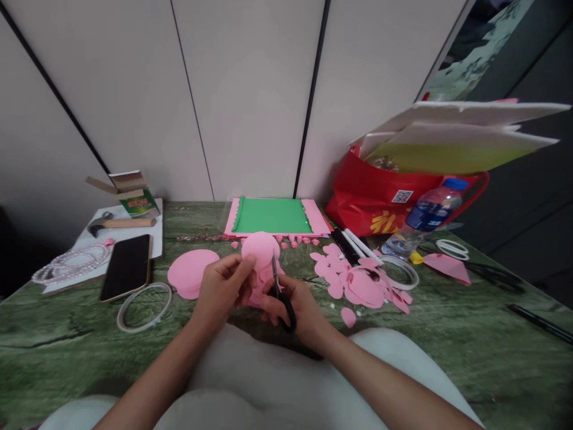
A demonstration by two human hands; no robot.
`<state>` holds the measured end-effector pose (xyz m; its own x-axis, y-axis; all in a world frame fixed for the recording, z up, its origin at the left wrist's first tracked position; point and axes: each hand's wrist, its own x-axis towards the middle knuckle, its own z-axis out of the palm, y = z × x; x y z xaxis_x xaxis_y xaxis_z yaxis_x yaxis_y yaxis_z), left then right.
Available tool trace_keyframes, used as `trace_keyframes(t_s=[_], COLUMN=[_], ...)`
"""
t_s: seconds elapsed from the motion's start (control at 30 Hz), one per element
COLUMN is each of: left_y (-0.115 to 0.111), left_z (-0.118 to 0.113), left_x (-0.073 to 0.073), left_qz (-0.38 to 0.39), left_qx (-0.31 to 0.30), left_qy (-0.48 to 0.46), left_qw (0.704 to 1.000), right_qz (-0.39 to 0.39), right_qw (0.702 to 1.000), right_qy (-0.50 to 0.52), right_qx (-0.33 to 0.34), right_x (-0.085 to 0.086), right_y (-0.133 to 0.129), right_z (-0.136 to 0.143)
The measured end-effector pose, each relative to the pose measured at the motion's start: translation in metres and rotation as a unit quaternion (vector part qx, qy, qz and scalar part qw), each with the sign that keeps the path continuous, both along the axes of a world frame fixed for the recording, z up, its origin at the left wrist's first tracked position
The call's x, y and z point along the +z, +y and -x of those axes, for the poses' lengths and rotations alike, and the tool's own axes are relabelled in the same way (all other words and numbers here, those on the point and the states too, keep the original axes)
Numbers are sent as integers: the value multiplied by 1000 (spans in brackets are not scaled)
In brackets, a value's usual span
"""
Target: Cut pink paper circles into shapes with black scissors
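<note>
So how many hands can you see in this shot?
2. The left hand is left of centre, pinching a pink paper circle; the right hand is just right of it, holding the black-handled scissors. Some fingers are partly hidden, but neither hand is.

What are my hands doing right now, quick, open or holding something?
Left hand: closed, pinching a pink paper circle.
Right hand: closed, holding black-handled scissors.
</note>
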<state>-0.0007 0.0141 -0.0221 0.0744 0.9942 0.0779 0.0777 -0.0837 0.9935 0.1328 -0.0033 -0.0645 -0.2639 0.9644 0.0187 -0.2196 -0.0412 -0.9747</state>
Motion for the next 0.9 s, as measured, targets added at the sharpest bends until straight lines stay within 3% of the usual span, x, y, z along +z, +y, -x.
trace_keyframes(t_s=[0.17,0.43,0.9], left_y=[-1,-2,-1], left_z=[-1,-1,0], left_x=[-1,0,1], left_qz=[16,-1,-13], left_qx=[-36,-44,-60], left_qy=[14,68,74], left_qw=[999,997,995], right_qz=[-10,-36,-55], right_qw=[1000,999,998], right_qy=[-17,9,-4], right_qx=[10,17,16], right_x=[4,5,5], right_y=[-2,-1,1], right_z=[0,-2,-4])
